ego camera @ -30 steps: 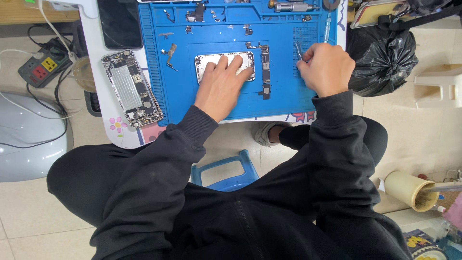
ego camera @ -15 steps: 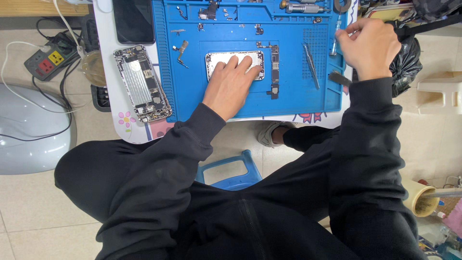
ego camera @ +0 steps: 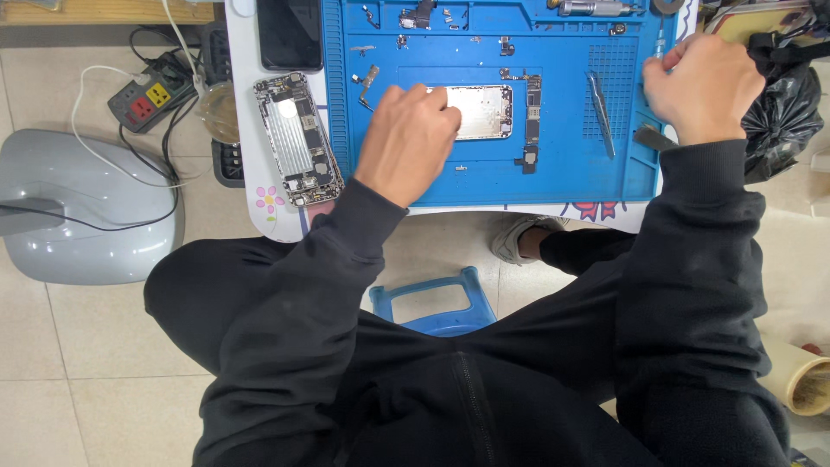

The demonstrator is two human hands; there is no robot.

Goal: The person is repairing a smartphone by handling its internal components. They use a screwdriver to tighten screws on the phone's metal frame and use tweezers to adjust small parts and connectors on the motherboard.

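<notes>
My left hand (ego camera: 406, 143) lies with bent fingers on a silver phone rear housing (ego camera: 484, 111) in the middle of the blue work mat (ego camera: 484, 182), holding it down. My right hand (ego camera: 700, 86) is at the mat's right edge, fingers curled at a thin light tool (ego camera: 660, 43); I cannot tell whether it grips it. Tweezers (ego camera: 599, 112) lie free on the mat left of that hand. A long dark circuit board (ego camera: 532, 121) sits right beside the housing.
An opened phone with its insides showing (ego camera: 298, 138) and a dark screen panel (ego camera: 290, 35) lie on the white table left of the mat. Small parts dot the mat's top. A black bag (ego camera: 782, 112) is at right, a power strip (ego camera: 143, 99) and grey appliance (ego camera: 86, 207) on the floor at left, a blue stool (ego camera: 437, 298) below.
My right hand left the spot beside the housing and moved to the mat's right edge; the tweezers now lie on the mat. My left hand stayed on the housing.
</notes>
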